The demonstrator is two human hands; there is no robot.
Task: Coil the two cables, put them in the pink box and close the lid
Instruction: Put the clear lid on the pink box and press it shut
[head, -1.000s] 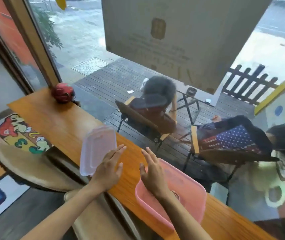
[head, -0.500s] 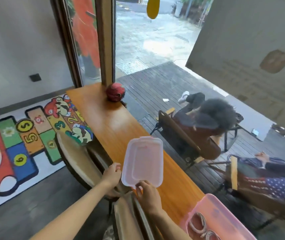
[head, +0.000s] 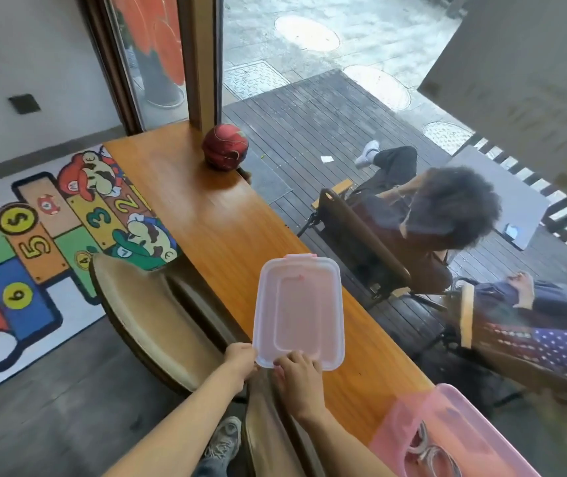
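The translucent pink lid [head: 298,311] lies flat on the wooden counter [head: 220,222], its near edge over the counter's front. My left hand [head: 239,360] grips the lid's near left corner. My right hand [head: 296,373] holds the near edge beside it, fingers on top. The pink box [head: 481,425] stands open at the lower right of the counter, apart from the lid. Two coiled pale cables [head: 428,451] lie inside it, partly cut off by the frame's bottom edge.
A red ball [head: 225,147] rests at the counter's far end against the window. Tan chair backs [head: 158,315] stand just below the counter's front edge. Behind the glass, people sit on chairs on a deck. A colourful floor mat [head: 34,242] lies at left.
My view swung left, from the box to the lid. Both hands left the box area and took hold of the lid's near edge. The box with cables now sits at lower right.
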